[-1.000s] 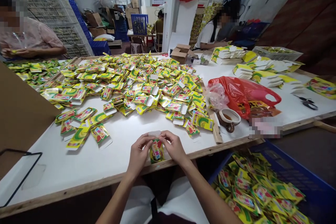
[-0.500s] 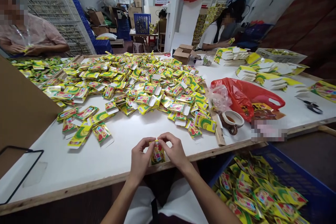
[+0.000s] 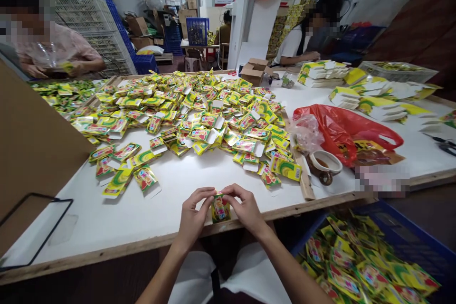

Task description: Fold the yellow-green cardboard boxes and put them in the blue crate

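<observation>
A small yellow and green printed carton (image 3: 221, 209) stands upright at the front edge of the white table (image 3: 171, 194). My left hand (image 3: 195, 211) pinches its upper left corner between thumb and fingers. On the other side, my right hand (image 3: 244, 206) grips the upper right corner in the same way. The carton's top edge lies between my fingertips, partly hidden by them. Beyond my hands spreads a large heap of similar cartons (image 3: 199, 121), many with white end flaps sticking out.
A blue crate (image 3: 399, 228) full of cartons stands below the table at right. A wooden strip (image 3: 305, 183), a brown mug (image 3: 326, 164) and a red plastic bag (image 3: 342, 128) lie right of the heap. A cardboard panel (image 3: 35, 152) rises at left. Two co-workers sit across the table.
The view has turned slightly left, so the scene sits further right. Both hands keep hold of the carton, with the right fingers shifted a little along its top.
</observation>
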{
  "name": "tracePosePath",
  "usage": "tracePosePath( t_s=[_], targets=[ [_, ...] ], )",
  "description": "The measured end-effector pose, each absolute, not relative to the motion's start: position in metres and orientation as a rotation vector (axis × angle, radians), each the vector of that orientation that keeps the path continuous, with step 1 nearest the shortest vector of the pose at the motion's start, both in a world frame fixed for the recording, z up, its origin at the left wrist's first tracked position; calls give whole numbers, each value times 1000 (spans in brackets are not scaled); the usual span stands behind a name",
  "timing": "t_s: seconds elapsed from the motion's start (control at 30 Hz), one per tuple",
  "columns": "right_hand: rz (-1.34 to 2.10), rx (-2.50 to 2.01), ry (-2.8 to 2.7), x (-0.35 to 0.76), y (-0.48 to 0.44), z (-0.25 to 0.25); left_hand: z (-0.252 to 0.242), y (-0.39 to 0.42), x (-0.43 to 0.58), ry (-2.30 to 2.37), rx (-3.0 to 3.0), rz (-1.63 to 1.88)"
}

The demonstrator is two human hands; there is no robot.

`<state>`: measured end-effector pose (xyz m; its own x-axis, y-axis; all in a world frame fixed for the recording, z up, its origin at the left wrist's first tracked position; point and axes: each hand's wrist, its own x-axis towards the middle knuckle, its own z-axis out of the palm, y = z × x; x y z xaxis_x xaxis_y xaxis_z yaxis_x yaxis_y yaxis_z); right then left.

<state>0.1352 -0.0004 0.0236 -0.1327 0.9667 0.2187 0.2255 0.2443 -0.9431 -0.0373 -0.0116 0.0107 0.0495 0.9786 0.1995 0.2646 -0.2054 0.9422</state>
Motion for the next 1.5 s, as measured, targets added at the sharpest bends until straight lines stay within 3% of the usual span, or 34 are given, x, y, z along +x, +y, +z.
tracePosePath(
  t_s=[0.13, 0.27, 0.43, 0.63, 0.77, 0.9, 1.1, 1.5],
  targets=[
    [653, -1526, -1592, 226, -27, 52, 14, 7, -106, 1681, 1945, 1209],
    [387, -1868, -1809, 343, -60, 58, 11, 33, -186, 2160, 2274, 722],
    [626, -1775, -1847, 314, -65, 50, 18, 55, -194, 2038, 2524, 373],
    [839, -1288, -1738, 155, -41, 56, 49, 39, -103, 2095, 2240, 894],
    [821, -1181, -1652, 102, -32, 38, 50, 20, -50, 2019, 1860, 1029],
    [701, -1294, -1556, 96, -21, 17, 40, 11, -35, 1818, 1649, 1068],
    [919, -1186, -1485, 117, -6, 12, 22, -6, -41, 1220, 1346, 1245],
    [969, -1138, -1621, 125, 15, 9, 3, 5, -53, 1143, 1331, 1147]
  ],
)
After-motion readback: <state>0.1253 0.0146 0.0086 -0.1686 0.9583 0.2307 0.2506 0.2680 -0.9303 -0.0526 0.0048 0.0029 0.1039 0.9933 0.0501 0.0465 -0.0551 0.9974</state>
